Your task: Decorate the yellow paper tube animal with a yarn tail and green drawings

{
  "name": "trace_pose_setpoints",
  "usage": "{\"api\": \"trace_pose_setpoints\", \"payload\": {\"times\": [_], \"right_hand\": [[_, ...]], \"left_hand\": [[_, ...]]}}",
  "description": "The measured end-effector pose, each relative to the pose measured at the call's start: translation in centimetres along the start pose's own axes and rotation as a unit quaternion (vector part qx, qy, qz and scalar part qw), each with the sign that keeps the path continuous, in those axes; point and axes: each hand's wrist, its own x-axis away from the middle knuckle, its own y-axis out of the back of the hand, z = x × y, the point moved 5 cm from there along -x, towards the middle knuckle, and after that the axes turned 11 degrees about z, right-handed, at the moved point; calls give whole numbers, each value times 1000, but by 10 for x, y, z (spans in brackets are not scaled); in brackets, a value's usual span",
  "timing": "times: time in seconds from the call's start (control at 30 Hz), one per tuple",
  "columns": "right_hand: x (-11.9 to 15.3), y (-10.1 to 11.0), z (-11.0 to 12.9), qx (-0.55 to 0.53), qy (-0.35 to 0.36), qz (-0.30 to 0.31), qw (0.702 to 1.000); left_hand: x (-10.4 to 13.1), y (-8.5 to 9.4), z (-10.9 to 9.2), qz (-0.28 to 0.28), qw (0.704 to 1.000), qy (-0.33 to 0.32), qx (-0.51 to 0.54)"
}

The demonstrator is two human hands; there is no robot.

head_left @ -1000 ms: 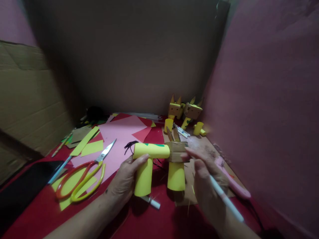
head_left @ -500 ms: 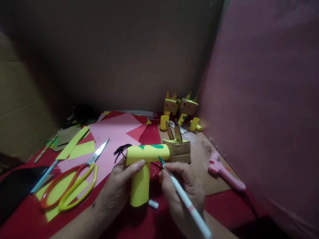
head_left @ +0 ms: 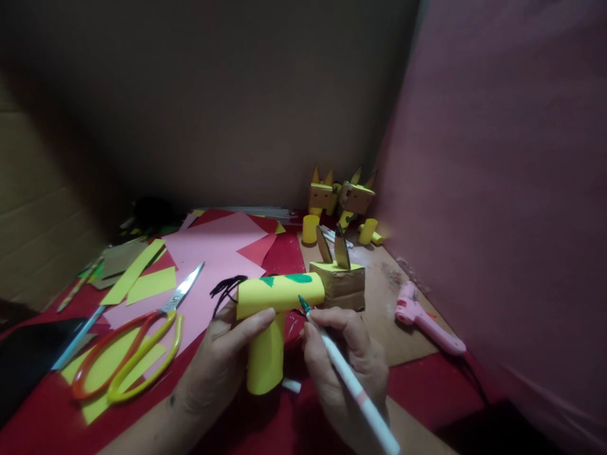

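Note:
My left hand (head_left: 222, 354) grips a yellow paper animal figure (head_left: 265, 297) made of two tubes, one lying across the top of the other. Its thumb presses along the upper tube. Green patches mark that tube, and black strands hang from its left end. At the right end is a brown cardboard box head (head_left: 344, 287) with two upright ears. My right hand (head_left: 346, 366) is closed round a white marker (head_left: 353, 385). The marker's green tip meets or nearly meets the upper tube's lower side. A small white cap (head_left: 291, 385) lies beside the lower tube's base.
Scissors (head_left: 142, 344) with red and yellow handles lie at left over pink paper (head_left: 213, 253) and yellow paper pieces (head_left: 152, 284). A pink glue gun (head_left: 427, 322) rests on a cardboard sheet (head_left: 408, 344) at right. Similar figures (head_left: 355, 197) and yellow tubes (head_left: 310, 229) stand behind, by the wall.
The figure has tilted slightly, its left end a little lower. The marker tip has shifted slightly left along the tube. The whole view has moved a little.

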Motion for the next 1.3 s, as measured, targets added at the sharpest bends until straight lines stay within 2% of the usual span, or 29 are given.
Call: {"api": "trace_pose_setpoints", "payload": {"times": [0.2, 0.43, 0.63, 0.83, 1.1, 1.2, 1.3], "right_hand": [[-3, 2, 4, 13, 0, 0, 1000], [-4, 2, 3, 10, 0, -2, 1000], [1, -3, 3, 27, 26, -38, 999], [-2, -6, 9, 36, 39, 19, 998], [0, -10, 14, 27, 55, 33, 998], [2, -11, 12, 4, 55, 47, 997], [4, -7, 6, -31, 32, 31, 999]], "left_hand": [[2, -1, -1, 15, 1000, -10, -12], [0, 4, 2, 6, 999, -8, -31], [2, 1, 2, 47, 998, -19, -25], [3, -6, -2, 67, 998, -12, -16], [1, -7, -2, 80, 997, -17, -7], [1, -4, -2, 59, 998, -23, -10], [1, -3, 0, 42, 999, -6, -11]]}}
